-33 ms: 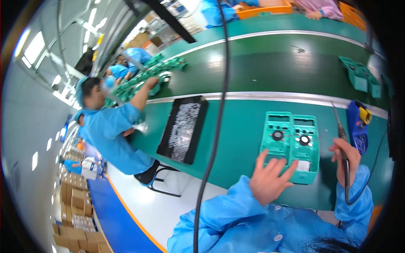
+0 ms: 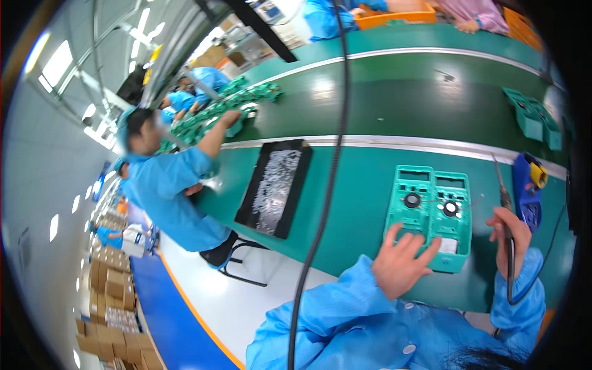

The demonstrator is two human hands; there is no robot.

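Note:
Two green plastic housing halves (image 2: 433,209) lie side by side on the table, open side up. Each has a round black speaker (image 2: 412,200) in it, with thin wires near the speakers. A white square piece (image 2: 448,246) sits low in the right half. My left hand (image 2: 402,262) rests with fingers spread over the lower end of the left half. To the right of the housings, my right hand (image 2: 513,233) is closed round a soldering iron (image 2: 505,197), its thin tip pointing away from me. The iron's cable bends down by my wrist.
A blue soldering-iron stand (image 2: 526,191) with a yellow part is at the right. Left stands a black tray (image 2: 271,188) of small shiny parts. A dark cable (image 2: 336,160) hangs across the view. Beyond runs a conveyor (image 2: 394,92) with green housings. A co-worker (image 2: 166,179) sits left.
The whole view has shifted slightly, so things appear a little farther right. Both hands keep their places by the housings, and the soldering iron stays in my right hand.

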